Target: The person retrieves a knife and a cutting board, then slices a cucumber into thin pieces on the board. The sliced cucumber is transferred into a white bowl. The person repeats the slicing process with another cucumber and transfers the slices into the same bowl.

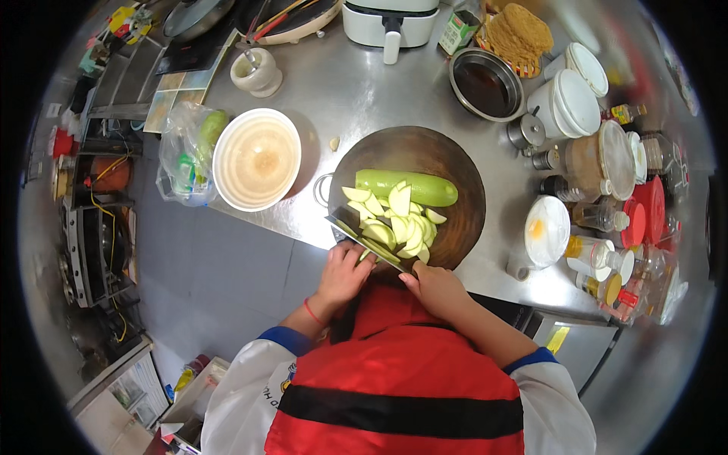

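My right hand grips the handle of a kitchen knife, whose blade slants up and left across the near edge of a round wooden chopping board. My left hand has its fingers bent against the near side of the blade, on a piece of green squash that they mostly hide. Beyond the blade lies a heap of pale half-moon squash slices. Behind the heap, a length of green squash rests on its side.
Left of the board stand a white bowl and a plastic bag with a green vegetable. Bottles, jars and white tubs crowd the right side. A steel bowl of dark liquid, a stone mortar and an air fryer stand farther back.
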Demonstrator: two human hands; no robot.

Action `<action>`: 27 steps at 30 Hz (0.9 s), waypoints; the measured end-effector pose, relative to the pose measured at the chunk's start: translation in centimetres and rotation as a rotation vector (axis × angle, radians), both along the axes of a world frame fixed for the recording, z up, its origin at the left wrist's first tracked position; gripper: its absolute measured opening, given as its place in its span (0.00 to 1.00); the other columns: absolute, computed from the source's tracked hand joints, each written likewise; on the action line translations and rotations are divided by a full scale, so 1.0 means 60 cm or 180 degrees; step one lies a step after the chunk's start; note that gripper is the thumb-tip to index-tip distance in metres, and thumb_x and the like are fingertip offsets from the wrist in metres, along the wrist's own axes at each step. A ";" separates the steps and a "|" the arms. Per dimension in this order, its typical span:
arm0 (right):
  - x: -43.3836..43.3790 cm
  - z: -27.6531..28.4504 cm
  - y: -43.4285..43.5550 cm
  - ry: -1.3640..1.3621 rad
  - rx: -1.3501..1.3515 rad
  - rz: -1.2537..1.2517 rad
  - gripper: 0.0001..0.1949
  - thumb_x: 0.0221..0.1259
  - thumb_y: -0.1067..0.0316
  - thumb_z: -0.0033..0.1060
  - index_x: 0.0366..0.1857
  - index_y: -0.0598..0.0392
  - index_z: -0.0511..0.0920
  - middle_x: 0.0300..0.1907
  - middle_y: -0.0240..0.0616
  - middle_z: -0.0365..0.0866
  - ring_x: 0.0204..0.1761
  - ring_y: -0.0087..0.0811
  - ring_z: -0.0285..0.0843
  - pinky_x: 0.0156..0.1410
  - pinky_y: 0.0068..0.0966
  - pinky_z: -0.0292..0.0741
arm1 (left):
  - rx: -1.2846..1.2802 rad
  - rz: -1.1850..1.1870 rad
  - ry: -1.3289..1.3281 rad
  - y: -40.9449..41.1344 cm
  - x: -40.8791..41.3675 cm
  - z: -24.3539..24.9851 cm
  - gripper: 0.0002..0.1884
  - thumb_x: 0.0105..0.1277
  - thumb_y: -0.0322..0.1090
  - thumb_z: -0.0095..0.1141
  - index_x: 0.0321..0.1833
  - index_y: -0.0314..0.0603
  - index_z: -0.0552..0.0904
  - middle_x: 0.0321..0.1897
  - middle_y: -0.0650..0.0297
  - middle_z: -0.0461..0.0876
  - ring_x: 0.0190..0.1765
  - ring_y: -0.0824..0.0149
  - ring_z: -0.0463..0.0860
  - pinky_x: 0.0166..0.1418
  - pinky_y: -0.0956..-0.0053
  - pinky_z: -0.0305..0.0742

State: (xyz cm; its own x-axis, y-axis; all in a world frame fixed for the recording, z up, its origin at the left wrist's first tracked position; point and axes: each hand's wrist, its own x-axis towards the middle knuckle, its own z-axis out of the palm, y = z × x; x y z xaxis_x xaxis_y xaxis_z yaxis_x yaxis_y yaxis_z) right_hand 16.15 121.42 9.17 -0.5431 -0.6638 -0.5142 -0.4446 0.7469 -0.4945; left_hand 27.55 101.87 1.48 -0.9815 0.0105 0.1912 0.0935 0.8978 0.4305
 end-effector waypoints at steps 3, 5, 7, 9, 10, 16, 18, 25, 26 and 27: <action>-0.004 0.028 -0.007 -0.0097 0.0057 -0.0013 0.24 0.71 0.42 0.44 0.34 0.58 0.73 0.24 0.52 0.81 0.29 0.56 0.82 0.37 0.50 0.78 | -0.0019 -0.0029 0.0114 -0.002 -0.004 0.006 0.15 0.61 0.37 0.59 0.51 0.46 0.80 0.49 0.60 0.76 0.54 0.54 0.73 0.55 0.60 0.70; -0.004 0.025 -0.011 -0.0103 0.0053 0.0021 0.24 0.71 0.42 0.44 0.35 0.58 0.72 0.24 0.52 0.81 0.29 0.56 0.82 0.37 0.50 0.78 | -0.0018 -0.0072 0.0132 -0.005 -0.005 -0.002 0.15 0.61 0.37 0.58 0.50 0.46 0.80 0.49 0.60 0.76 0.54 0.54 0.73 0.55 0.61 0.70; -0.004 -0.003 -0.018 0.0022 -0.0047 0.0086 0.24 0.71 0.43 0.44 0.35 0.58 0.72 0.24 0.53 0.81 0.29 0.56 0.82 0.36 0.50 0.78 | -0.0014 -0.0088 0.0177 -0.007 -0.008 0.000 0.14 0.61 0.37 0.58 0.50 0.45 0.80 0.48 0.61 0.76 0.54 0.55 0.74 0.55 0.61 0.70; -0.005 0.004 -0.017 -0.0003 -0.0011 0.0045 0.24 0.71 0.43 0.44 0.35 0.58 0.72 0.24 0.54 0.81 0.29 0.57 0.82 0.36 0.50 0.78 | 0.0006 -0.0054 0.0207 -0.003 -0.006 0.005 0.14 0.61 0.37 0.58 0.49 0.44 0.80 0.48 0.61 0.76 0.53 0.56 0.74 0.54 0.62 0.71; -0.006 0.010 -0.019 -0.0022 0.0009 0.0030 0.24 0.71 0.43 0.45 0.34 0.59 0.72 0.24 0.54 0.81 0.29 0.57 0.82 0.36 0.50 0.78 | 0.0004 -0.0059 0.0198 -0.003 -0.005 0.005 0.14 0.61 0.37 0.58 0.49 0.44 0.80 0.48 0.61 0.77 0.53 0.56 0.74 0.54 0.63 0.71; 0.002 -0.004 -0.021 -0.0003 -0.0134 0.0015 0.24 0.71 0.44 0.44 0.33 0.59 0.72 0.24 0.55 0.81 0.29 0.58 0.81 0.36 0.51 0.77 | 0.0073 -0.0034 0.0276 -0.005 -0.009 -0.001 0.12 0.61 0.36 0.59 0.46 0.43 0.81 0.46 0.61 0.77 0.53 0.55 0.74 0.54 0.63 0.71; -0.005 0.022 -0.023 -0.0127 -0.0049 0.0006 0.24 0.71 0.44 0.44 0.33 0.60 0.72 0.24 0.56 0.81 0.29 0.58 0.81 0.36 0.51 0.77 | 0.0097 -0.0027 0.0319 -0.008 -0.009 0.000 0.12 0.61 0.36 0.59 0.46 0.43 0.81 0.46 0.61 0.77 0.54 0.55 0.74 0.54 0.63 0.72; -0.006 0.009 -0.032 -0.0049 -0.0011 0.0063 0.24 0.72 0.44 0.44 0.35 0.60 0.73 0.24 0.56 0.81 0.29 0.58 0.81 0.37 0.51 0.77 | 0.0098 -0.0066 0.0252 -0.008 -0.001 0.002 0.13 0.59 0.35 0.58 0.47 0.43 0.81 0.47 0.60 0.77 0.54 0.55 0.74 0.55 0.63 0.72; -0.005 0.014 -0.033 -0.0070 -0.0021 0.0050 0.24 0.72 0.44 0.44 0.35 0.60 0.73 0.24 0.56 0.81 0.29 0.58 0.81 0.37 0.51 0.77 | 0.0103 -0.0049 0.0292 -0.008 -0.003 0.003 0.13 0.59 0.35 0.58 0.47 0.43 0.81 0.48 0.60 0.77 0.54 0.55 0.74 0.55 0.63 0.72; -0.001 0.020 -0.034 -0.0097 -0.0025 0.0031 0.24 0.72 0.44 0.44 0.35 0.60 0.73 0.24 0.55 0.81 0.29 0.58 0.81 0.37 0.51 0.77 | 0.0114 -0.0039 0.0327 -0.007 -0.003 0.005 0.13 0.59 0.35 0.57 0.47 0.43 0.81 0.48 0.60 0.77 0.54 0.55 0.74 0.55 0.63 0.72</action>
